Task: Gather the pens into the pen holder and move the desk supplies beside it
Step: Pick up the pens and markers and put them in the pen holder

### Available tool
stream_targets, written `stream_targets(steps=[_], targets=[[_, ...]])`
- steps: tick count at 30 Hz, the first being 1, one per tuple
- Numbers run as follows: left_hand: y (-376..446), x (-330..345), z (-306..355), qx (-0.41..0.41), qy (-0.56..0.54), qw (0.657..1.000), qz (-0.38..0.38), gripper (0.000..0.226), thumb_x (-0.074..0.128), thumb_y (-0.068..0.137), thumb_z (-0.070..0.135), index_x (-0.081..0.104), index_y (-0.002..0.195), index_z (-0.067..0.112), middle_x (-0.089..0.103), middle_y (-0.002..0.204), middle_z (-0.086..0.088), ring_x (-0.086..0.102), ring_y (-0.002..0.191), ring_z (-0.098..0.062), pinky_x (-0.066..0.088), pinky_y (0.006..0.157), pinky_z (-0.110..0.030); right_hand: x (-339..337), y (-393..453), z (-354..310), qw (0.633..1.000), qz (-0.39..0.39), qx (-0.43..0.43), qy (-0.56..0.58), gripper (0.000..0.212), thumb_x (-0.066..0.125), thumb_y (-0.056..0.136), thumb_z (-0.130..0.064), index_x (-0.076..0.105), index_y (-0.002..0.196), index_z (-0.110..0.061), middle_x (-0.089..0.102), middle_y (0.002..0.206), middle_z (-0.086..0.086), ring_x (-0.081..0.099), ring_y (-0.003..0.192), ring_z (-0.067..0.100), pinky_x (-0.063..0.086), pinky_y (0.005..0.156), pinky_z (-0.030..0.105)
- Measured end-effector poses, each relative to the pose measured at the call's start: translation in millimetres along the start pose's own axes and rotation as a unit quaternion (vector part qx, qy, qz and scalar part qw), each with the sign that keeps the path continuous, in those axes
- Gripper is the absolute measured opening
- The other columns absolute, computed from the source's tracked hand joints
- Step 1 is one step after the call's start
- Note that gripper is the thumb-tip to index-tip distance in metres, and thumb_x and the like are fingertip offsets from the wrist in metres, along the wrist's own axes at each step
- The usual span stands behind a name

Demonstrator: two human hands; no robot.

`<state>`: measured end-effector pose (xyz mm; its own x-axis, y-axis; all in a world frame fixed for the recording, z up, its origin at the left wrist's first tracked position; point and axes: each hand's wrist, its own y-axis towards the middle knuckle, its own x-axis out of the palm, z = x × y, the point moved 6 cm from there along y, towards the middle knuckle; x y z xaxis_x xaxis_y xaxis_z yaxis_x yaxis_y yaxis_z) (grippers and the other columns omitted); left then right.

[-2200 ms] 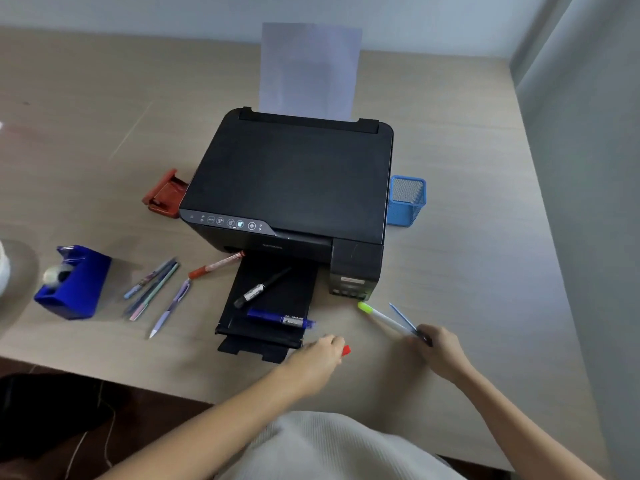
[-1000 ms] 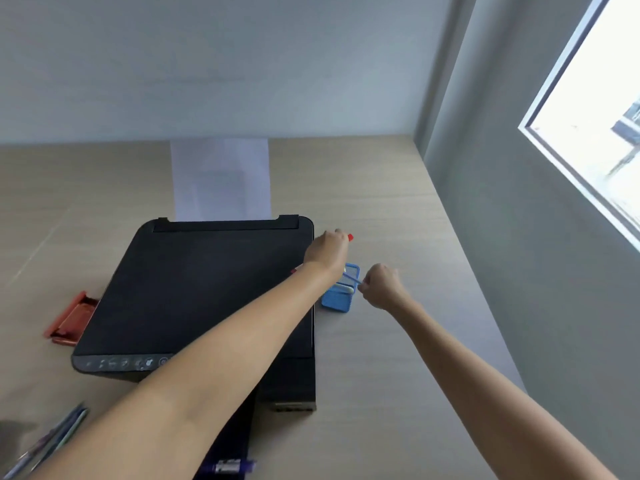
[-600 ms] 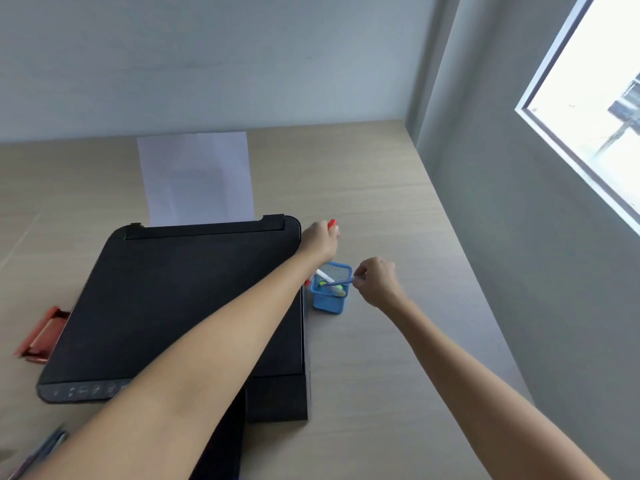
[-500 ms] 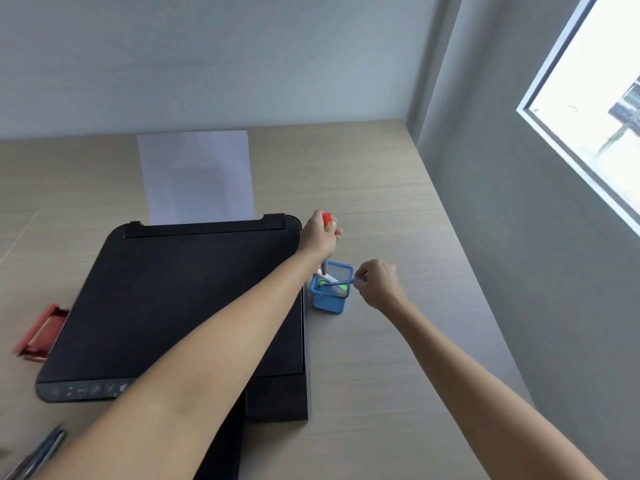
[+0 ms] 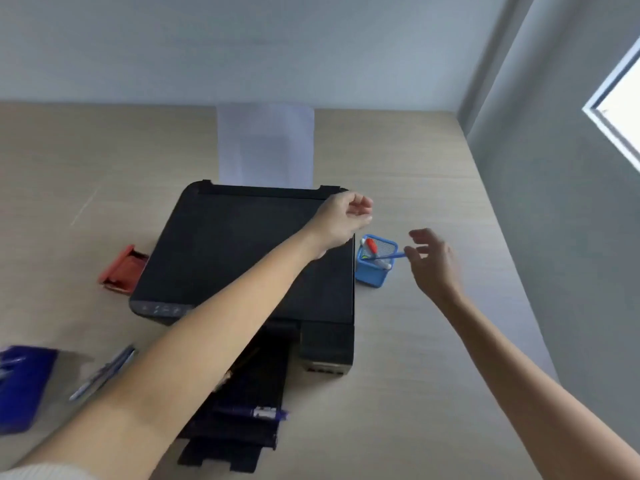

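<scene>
Hovering beside the pen holder [image 5: 375, 271], left hand [image 5: 341, 218] and right hand [image 5: 434, 263], grips apart, empty.

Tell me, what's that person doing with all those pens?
A person is tidying pens into the blue pen holder beside the black printer. Both hands are open and empty: the left hand above the printer's corner, the right hand just right of the holder. A few pens already sit inside. A purple pen lies on the printer's tray, and more pens lie on the desk at the left.
</scene>
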<state>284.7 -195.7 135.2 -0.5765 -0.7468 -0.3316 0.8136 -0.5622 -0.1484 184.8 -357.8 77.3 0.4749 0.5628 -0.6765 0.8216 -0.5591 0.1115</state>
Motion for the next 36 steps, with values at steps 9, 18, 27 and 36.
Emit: stream_targets(steps=[9, 18, 27, 36], targets=[[-217.9, -158.1, -157.3, -0.213, 0.152, 0.965, -0.008, 0.017, 0.06, 0.09, 0.012, 0.067, 0.075, 0.015, 0.067, 0.071, 0.001, 0.059, 0.063, -0.013, 0.043, 0.05, -0.014, 32.9, -205.6, -62.7, 0.96, -0.081, -0.266, 0.007, 0.011, 0.054, 0.089, -0.012, 0.064, 0.087, -0.01, 0.059, 0.077, 0.001, 0.049, 0.069, -0.002, 0.039, 0.064, 0.008], [-235.8, -96.4, -254.7, -0.228, 0.361, 0.904, -0.008, 0.041, 0.067, 0.087, 0.026, 0.054, 0.117, 0.002, 0.053, 0.123, -0.018, 0.055, 0.114, -0.034, 0.045, 0.093, -0.037, 183.7, -281.8, -73.7, 0.867, -0.357, -0.282, -0.203, 0.03, 0.047, 0.091, -0.033, 0.046, 0.118, -0.021, 0.051, 0.115, 0.003, 0.05, 0.104, 0.024, 0.046, 0.089, 0.033], [-261.0, -130.2, -236.1, -0.217, 0.353, 0.907, -0.077, 0.02, 0.049, 0.097, 0.027, 0.053, 0.087, 0.01, 0.059, 0.08, -0.004, 0.06, 0.071, -0.024, 0.036, 0.057, -0.03, 181.7, -271.7, -47.8, 0.883, -0.348, -0.204, -0.24, 0.024, 0.045, 0.095, -0.026, 0.048, 0.111, -0.01, 0.058, 0.108, 0.011, 0.054, 0.097, 0.031, 0.044, 0.081, 0.036], [-241.6, -162.4, -89.6, -0.13, 0.278, 0.92, -0.242, 0.029, 0.046, 0.099, 0.033, 0.065, 0.082, 0.018, 0.056, 0.057, 0.013, 0.043, 0.051, -0.004, 0.037, 0.054, -0.019, 8.7, -232.1, 79.2, 0.948, -0.264, 0.079, -0.162, 0.026, 0.059, 0.088, -0.021, 0.051, 0.068, -0.034, 0.057, 0.058, -0.001, 0.044, 0.048, 0.011, 0.034, 0.049, 0.023]])
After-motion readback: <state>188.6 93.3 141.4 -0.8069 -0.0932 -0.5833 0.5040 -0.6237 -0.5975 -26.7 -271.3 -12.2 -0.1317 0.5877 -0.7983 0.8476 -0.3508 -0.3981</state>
